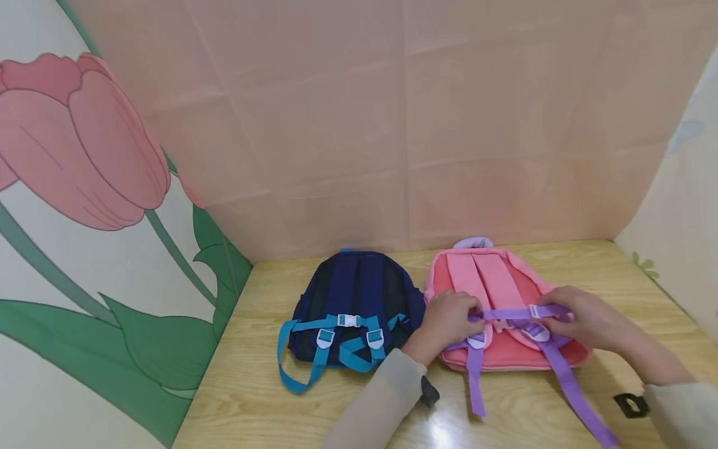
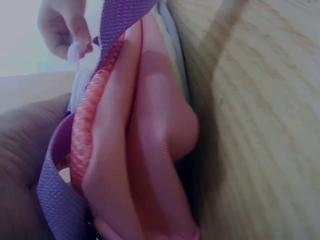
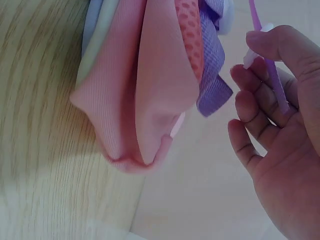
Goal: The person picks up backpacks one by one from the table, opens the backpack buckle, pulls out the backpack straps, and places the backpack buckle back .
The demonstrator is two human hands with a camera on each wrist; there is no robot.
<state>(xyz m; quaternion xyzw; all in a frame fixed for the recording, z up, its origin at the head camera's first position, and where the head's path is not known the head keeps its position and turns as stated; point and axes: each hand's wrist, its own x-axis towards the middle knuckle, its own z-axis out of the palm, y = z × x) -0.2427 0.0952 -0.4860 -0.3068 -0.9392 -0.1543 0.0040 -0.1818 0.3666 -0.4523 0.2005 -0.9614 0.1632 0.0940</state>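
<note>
A pink backpack lies on the table with its shoulder-strap side up. Across it runs a purple chest strap, pulled fairly straight between both hands. My left hand pinches the strap's left end. At the other end my right hand holds the strap beside a white plastic buckle. In the right wrist view, thumb and index finger pinch the buckle, with the other fingers loosely bent. Purple webbing tails hang from white adjusters onto the table. The left fingertips are hidden in the left wrist view.
To the left lies a navy backpack with teal straps and a fastened white buckle. Black pieces lie near my left wrist and right sleeve. Behind the wooden table hangs a pinkish-beige sheet.
</note>
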